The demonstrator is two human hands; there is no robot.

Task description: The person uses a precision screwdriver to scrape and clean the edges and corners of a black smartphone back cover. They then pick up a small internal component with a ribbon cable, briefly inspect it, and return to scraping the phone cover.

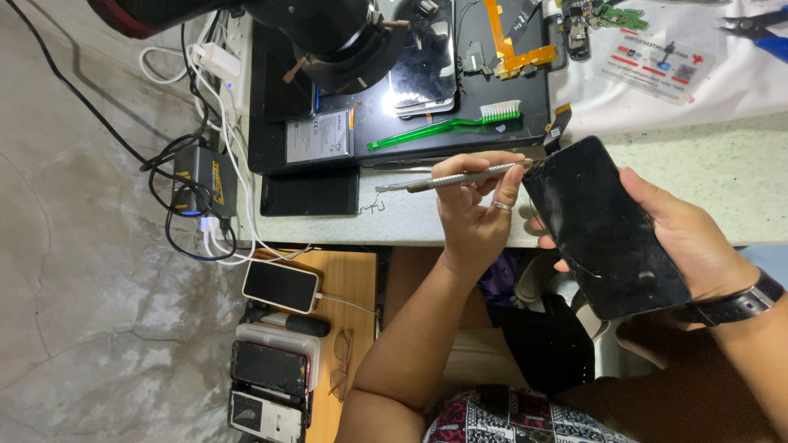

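Note:
My left hand (472,215), a ring on one finger, grips a thin metal pry tool (447,179) held level, its tip touching the top corner of a black phone (603,226). My right hand (685,238), with a dark watch on the wrist, cradles that phone from beneath. The phone's dark glass face is dusty and scratched, and it is tilted over the front edge of the pale worktable (706,164).
A black work mat (394,123) on the table carries a green brush (443,125), a phone part, an orange flex cable (513,49) and a microscope body (328,33). Pliers (759,29) lie far right. Chargers and cables hang at left; several phones rest on a wooden stool (349,279).

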